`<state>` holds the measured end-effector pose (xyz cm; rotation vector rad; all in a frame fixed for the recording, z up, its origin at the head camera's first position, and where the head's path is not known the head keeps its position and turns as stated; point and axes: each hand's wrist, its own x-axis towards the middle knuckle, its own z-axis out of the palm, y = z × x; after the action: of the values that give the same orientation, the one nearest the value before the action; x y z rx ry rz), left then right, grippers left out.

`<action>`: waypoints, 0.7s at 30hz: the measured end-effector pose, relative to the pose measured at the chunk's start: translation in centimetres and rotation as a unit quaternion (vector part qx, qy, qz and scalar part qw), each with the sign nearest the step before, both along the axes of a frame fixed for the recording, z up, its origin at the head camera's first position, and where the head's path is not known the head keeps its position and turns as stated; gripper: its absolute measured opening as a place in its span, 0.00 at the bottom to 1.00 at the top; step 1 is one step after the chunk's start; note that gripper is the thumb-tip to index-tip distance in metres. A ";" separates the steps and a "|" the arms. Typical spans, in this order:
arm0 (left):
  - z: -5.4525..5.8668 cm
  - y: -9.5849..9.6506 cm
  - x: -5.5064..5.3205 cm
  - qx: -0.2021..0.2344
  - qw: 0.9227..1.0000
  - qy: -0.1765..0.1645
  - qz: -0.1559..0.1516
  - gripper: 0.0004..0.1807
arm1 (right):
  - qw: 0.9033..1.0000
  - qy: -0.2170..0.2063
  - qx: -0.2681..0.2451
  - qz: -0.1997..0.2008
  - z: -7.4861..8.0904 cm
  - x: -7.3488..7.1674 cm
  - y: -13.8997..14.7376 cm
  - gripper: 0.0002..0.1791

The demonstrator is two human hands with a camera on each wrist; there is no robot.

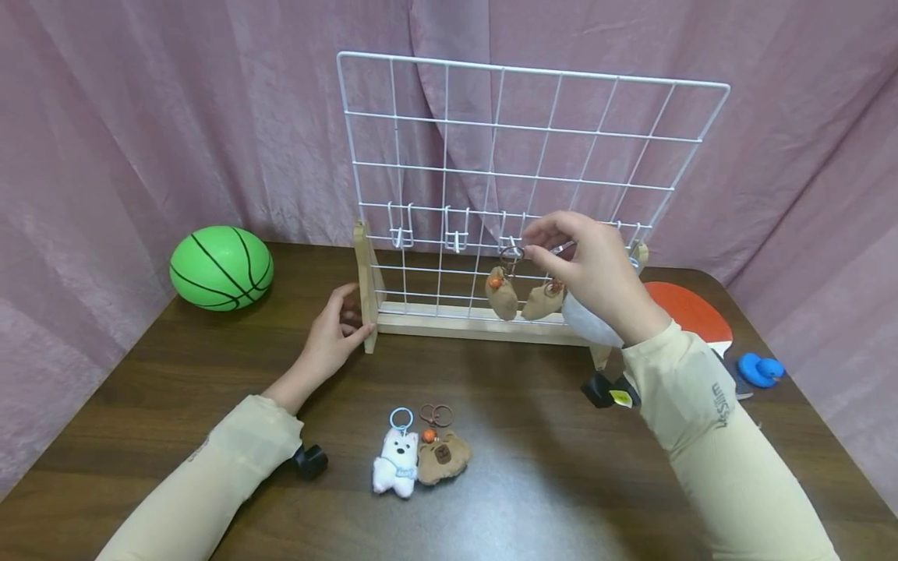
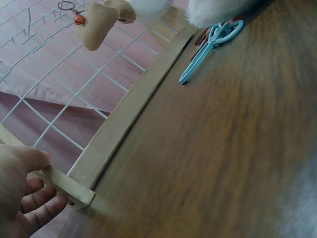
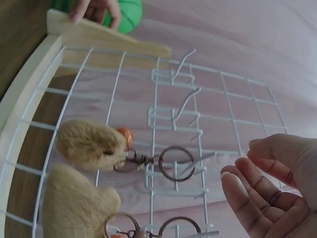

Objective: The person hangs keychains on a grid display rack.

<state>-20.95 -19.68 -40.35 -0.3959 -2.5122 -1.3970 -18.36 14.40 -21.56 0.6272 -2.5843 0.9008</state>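
Note:
My left hand [image 1: 326, 335] holds the left wooden end piece [image 1: 368, 288] of a white wire grid rack [image 1: 491, 67], thumb on one side, fingers on the other. My right hand [image 1: 596, 269] is raised at the hooks, its loosely bent fingers apart from the ring [image 3: 177, 163] in the right wrist view. That ring loops over a hook, and a brown plush keychain [image 3: 89, 144] with an orange ball hangs from it. Beside it hangs another brown plush keychain [image 3: 77, 208]. A white plush [image 1: 592, 319] is partly hidden behind my right hand.
Two hooks [image 1: 401, 234] on the left bear nothing. On the table lie a white plush keychain [image 1: 396, 467] and a brown plush keychain [image 1: 443, 458]. A green ball [image 1: 221, 269] sits left; a red paddle [image 1: 691, 312] and a blue rubber duck [image 1: 760, 370] lie right.

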 end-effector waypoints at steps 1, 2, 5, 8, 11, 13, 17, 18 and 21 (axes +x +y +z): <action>0.0 0.0 0.0 0.000 1.000 -0.001 0.000 0.36 | 1.000 0.005 -0.009 0.003 -0.2 0.2 0.0 0.08; 0.0 0.0 0.0 0.000 1.000 -0.001 0.001 0.36 | 1.000 0.010 -0.016 0.006 -0.3 0.5 0.0 0.09; 0.0 0.0 0.0 0.001 1.000 -0.001 0.001 0.36 | 0.999 0.024 -0.027 0.017 -0.9 1.1 0.0 0.10; -0.1 0.1 -0.1 0.002 1.000 0.000 0.002 0.37 | 0.999 0.026 -0.034 0.024 -1.2 1.9 0.0 0.10; -0.2 0.2 0.0 0.002 1.000 0.002 0.001 0.37 | 0.998 0.029 -0.043 0.032 -1.6 2.6 0.0 0.11; -0.2 0.2 -0.1 0.002 1.000 0.001 0.000 0.37 | 0.997 0.031 -0.054 0.040 -2.0 3.0 0.1 0.11; -0.2 0.1 0.0 0.004 1.000 -0.004 0.000 0.37 | 0.995 0.023 -0.075 0.065 -3.1 3.7 -0.2 0.13; -0.1 0.1 0.0 0.005 1.000 -0.005 0.000 0.37 | 0.994 0.020 -0.078 0.069 -3.4 3.9 -0.3 0.14; -0.1 0.0 0.0 0.007 1.000 -0.009 0.001 0.37 | 0.992 0.009 -0.087 0.085 -4.5 4.2 -0.7 0.14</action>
<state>-20.96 -19.65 -40.41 -0.3804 -2.5156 -1.4218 -14.14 13.73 -26.01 0.8104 -2.4304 1.1547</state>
